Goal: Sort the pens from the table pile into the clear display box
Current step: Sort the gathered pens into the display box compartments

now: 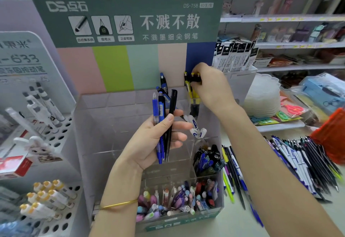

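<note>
The clear display box point(104, 124) stands in front of me with stepped compartments under a green header card. My left hand point(155, 141) is shut on a bundle of blue and black pens point(163, 124), held upright over the middle compartments. My right hand point(209, 85) grips yellow-and-black pens point(193, 91) at the box's back right compartment, their lower ends inside it. A few blue pens point(164, 84) stand in the back row beside them. The table pile of pens point(298, 162) lies to the right of the box, partly hidden by my right forearm.
Front compartments hold pastel pens point(177, 199) and dark pens point(209, 160). A white perforated pen rack point(56, 136) stands at the left. An orange mesh basket point(332, 136) sits at the right edge. Stacked clear plastic trays point(263, 96) and store shelves are behind.
</note>
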A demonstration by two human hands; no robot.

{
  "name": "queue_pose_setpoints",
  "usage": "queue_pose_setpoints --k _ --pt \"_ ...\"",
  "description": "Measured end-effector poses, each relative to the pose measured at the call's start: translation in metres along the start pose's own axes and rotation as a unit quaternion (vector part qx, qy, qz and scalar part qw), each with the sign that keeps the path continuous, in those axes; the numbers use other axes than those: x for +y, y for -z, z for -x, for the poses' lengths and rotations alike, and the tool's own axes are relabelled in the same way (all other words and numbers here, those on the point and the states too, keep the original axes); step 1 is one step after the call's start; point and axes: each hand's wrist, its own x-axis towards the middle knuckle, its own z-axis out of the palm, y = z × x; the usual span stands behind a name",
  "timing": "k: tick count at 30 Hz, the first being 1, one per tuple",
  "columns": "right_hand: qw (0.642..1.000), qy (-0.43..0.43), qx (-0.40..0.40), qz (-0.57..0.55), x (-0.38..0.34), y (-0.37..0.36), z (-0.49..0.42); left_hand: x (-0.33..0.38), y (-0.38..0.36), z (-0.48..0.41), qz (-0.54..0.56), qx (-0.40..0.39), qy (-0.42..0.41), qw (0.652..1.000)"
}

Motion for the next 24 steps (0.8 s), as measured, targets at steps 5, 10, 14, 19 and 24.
queue_pose_setpoints --k 5,10,14,19,24 --pt "0.987 -0.029 0.106 -0.113 -0.002 0.005 0.011 0.000 0.004 -0.001 0.009 -0.014 -0.012 1.000" --pt "0.960 -0.006 0.007 -0.280 -0.027 0.013 0.035 0.001 0.003 -0.001 0.037 -0.020 -0.003 0.999" --pt "0.935 -0.021 -0.159 -0.317 -0.040 0.004 0.041 0.002 0.009 0.001 0.034 -0.039 0.012 0.999" --pt "0.900 -0.053 -0.034 -0.431 -0.043 0.002 0.039 0.007 0.015 0.005 0.028 0.053 -0.054 0.997" --pt "0.943 0.007 0.057 -0.327 -0.042 0.005 0.039 0.013 0.027 0.008 -0.041 0.185 -0.108 0.976"
